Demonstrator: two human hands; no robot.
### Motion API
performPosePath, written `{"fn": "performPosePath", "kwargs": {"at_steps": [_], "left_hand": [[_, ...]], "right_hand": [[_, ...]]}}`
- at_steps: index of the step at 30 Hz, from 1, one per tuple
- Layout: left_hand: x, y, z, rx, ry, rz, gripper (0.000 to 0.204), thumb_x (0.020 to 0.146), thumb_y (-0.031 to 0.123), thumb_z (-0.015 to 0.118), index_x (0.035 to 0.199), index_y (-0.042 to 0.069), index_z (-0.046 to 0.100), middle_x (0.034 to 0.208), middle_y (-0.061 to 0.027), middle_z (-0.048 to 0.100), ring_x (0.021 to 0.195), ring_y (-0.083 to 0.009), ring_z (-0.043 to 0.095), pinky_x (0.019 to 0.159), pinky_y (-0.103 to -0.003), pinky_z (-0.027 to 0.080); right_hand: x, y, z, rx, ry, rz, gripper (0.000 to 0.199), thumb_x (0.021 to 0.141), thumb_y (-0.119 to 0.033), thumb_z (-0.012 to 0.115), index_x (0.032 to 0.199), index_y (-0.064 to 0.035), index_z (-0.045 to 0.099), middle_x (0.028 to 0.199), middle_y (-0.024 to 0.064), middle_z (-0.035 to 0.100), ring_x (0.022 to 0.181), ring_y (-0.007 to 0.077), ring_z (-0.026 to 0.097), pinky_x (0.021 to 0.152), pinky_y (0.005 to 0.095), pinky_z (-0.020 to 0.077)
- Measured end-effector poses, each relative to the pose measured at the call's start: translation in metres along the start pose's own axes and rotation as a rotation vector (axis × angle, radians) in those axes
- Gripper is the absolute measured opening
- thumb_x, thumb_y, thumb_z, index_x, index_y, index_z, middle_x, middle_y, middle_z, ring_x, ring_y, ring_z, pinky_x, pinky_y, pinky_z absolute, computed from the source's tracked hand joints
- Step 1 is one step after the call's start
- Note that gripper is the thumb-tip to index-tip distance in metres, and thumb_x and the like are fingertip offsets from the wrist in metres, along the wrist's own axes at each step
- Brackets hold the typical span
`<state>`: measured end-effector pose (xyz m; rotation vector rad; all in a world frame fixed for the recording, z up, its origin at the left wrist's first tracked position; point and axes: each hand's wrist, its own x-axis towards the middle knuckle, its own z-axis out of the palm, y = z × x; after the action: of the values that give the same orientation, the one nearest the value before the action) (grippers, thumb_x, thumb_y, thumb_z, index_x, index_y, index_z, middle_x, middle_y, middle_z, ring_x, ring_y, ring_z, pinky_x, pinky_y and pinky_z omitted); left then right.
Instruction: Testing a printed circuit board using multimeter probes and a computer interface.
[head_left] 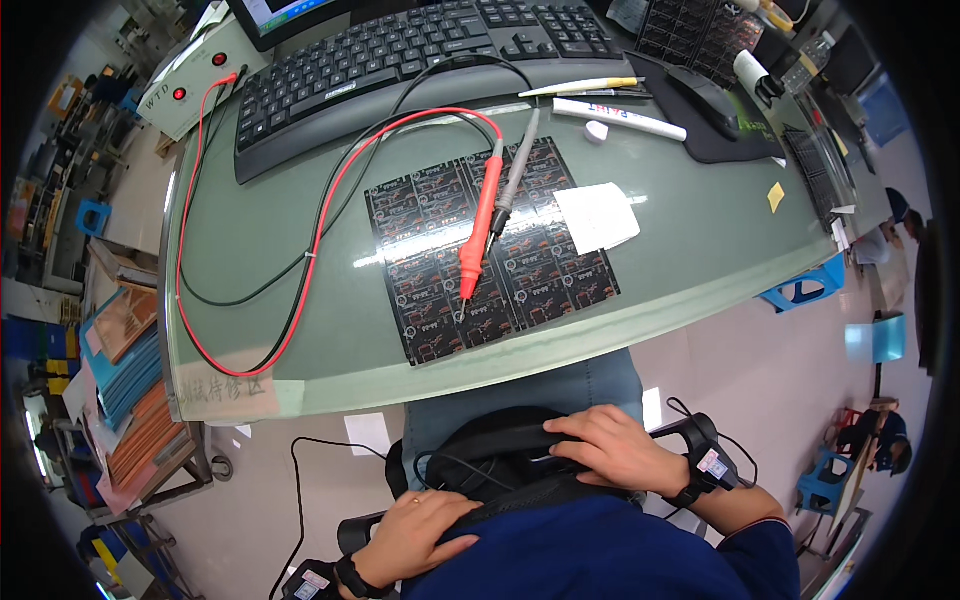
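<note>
- At lower centre, the person's left hand (418, 530) and right hand (612, 448) lie apart, fingers spread flat on a black pouch (500, 462) at the waist, gripping nothing.
- At centre frame, red probe (481, 222) and grey probe (514, 185) rest on a dark circuit panel (540, 270) on the green table (250, 250).

Both hands rested in the lap on a black pouch (520, 455): left hand (420, 535) at its lower edge, right hand (615, 450) flat on top, apparently not gripping. On the worktop (700, 240) lay a black circuit-board panel (490, 250), with a red probe (480, 225) and grey probe (515, 185) across it.
</note>
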<state>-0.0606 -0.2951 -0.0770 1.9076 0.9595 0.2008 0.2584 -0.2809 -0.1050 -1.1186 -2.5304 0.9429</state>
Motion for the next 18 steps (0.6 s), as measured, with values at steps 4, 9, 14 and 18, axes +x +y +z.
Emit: {"fn": "performPosePath", "kwargs": {"at_steps": [4,9,14,18], "left_hand": [[0.008,-0.009,0.005,-0.020,-0.018,0.058,0.024,0.087,0.022,0.067,0.104,0.004,0.066,0.096,-0.0091,0.066,0.089,-0.0275,0.064,0.078,-0.034,0.050],[0.010,-0.007,-0.001,0.016,-0.041,0.062,0.022,0.087,0.021,0.067,0.103,0.005,0.066,0.091,-0.0090,0.065,0.083,-0.0271,0.064,0.073,-0.033,0.051],[0.012,0.000,-0.002,0.048,-0.078,-0.004,0.024,0.088,0.023,0.066,0.105,0.006,0.064,0.091,-0.0074,0.062,0.088,-0.0257,0.063,0.078,-0.033,0.051],[0.035,0.007,0.004,0.056,0.120,0.180,0.037,0.086,0.026,0.068,0.117,0.008,0.061,0.109,-0.0055,0.062,0.106,-0.0215,0.058,0.099,-0.043,0.041]], "right_hand": [[0.006,0.000,-0.002,-0.044,-0.007,-0.044,0.064,0.060,-0.021,0.082,0.117,-0.0071,0.055,0.137,0.0082,0.049,0.118,0.0236,0.052,0.098,0.0392,0.0388],[0.002,0.003,0.003,-0.111,0.048,-0.065,0.061,0.060,-0.026,0.078,0.113,-0.0051,0.057,0.133,0.0083,0.053,0.119,0.0228,0.053,0.101,0.0413,0.0380],[-0.006,-0.006,-0.013,-0.138,0.023,-0.041,0.059,0.062,-0.028,0.075,0.112,-0.0037,0.058,0.131,0.0086,0.055,0.118,0.0230,0.054,0.103,0.0439,0.0377],[-0.004,-0.001,-0.008,-0.046,-0.029,0.023,0.060,0.064,-0.023,0.077,0.117,-0.0054,0.056,0.126,0.0072,0.057,0.118,0.0245,0.054,0.102,0.0437,0.0390]]}}
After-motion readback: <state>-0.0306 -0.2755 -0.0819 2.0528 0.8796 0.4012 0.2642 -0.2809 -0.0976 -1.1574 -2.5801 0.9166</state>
